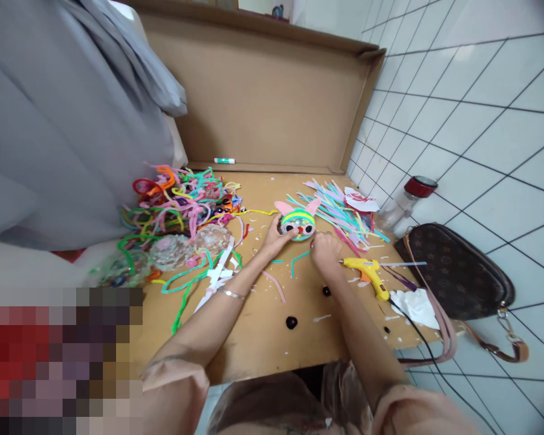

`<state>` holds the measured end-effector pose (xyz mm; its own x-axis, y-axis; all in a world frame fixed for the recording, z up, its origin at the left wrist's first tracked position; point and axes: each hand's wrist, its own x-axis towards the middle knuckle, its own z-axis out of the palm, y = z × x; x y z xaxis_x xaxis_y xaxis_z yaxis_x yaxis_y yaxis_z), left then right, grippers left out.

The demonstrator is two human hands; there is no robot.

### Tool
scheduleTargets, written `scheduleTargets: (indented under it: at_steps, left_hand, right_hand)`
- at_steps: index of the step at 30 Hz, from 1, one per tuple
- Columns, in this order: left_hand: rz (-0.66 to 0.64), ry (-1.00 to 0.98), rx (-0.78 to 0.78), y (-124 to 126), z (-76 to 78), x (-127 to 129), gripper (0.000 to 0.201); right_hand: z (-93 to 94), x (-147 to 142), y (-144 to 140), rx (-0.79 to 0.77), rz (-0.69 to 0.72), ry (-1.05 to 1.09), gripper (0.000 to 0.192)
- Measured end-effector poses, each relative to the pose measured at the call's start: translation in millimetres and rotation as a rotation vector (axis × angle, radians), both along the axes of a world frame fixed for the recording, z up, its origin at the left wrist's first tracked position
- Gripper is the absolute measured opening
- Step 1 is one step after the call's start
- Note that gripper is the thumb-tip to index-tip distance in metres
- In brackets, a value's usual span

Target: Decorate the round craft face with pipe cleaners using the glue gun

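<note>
A small round animal-face craft [298, 219] with pink ears, yellow and green bands, dark eyes and a red nose is held up over the middle of the table. My left hand [275, 238] grips it from the left, thumb across its lower front. Close by its right side, my right hand [325, 251] is closed with the knuckles up; whatever its fingers hold is hidden. A bent teal pipe cleaner [294, 264] lies below the craft. Nearer to me are a black round piece [291, 322] and a smaller black piece [327, 291].
Tangled pipe cleaners [176, 202] and clear plastic balls [170, 251] crowd the left. Pastel strips [333, 208] lie at right, behind a yellow glue gun [367, 269] with a cord. A brown bag [457, 269], a red-lidded jar [405, 202] and a cardboard panel [267, 96] border the table.
</note>
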<state>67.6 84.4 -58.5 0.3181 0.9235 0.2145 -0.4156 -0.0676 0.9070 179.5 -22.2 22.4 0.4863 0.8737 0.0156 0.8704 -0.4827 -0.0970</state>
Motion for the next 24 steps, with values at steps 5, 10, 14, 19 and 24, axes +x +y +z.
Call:
scheduleTargets:
  at_steps: [5, 10, 14, 19, 24]
  left_hand:
    - [0.01, 0.087, 0.059, 2.2, -2.4, 0.3, 0.088]
    - [0.002, 0.143, 0.1, 4.7, -2.4, -2.6, 0.095]
    - [0.009, 0.147, 0.111, 6.9, -2.9, -3.7, 0.096]
    - [0.023, 0.153, 0.135, 7.3, -4.4, -3.3, 0.095]
    - [0.005, 0.157, 0.129, 5.3, -4.2, -3.9, 0.097]
  right_hand:
    - [-10.7, 9.2, 6.7, 0.062, -0.008, 0.051, 0.03]
    - [-23.0, 21.9, 8.4, 0.334, 0.107, 0.29, 0.03]
    - [-38.8, 26.6, 15.0, 0.517, 0.187, 0.54, 0.028]
    - [-54.1, 31.0, 21.3, 0.613, 0.194, 0.659, 0.027]
    - [-62.6, 37.8, 24.5, 0.641, 0.201, 0.666, 0.035]
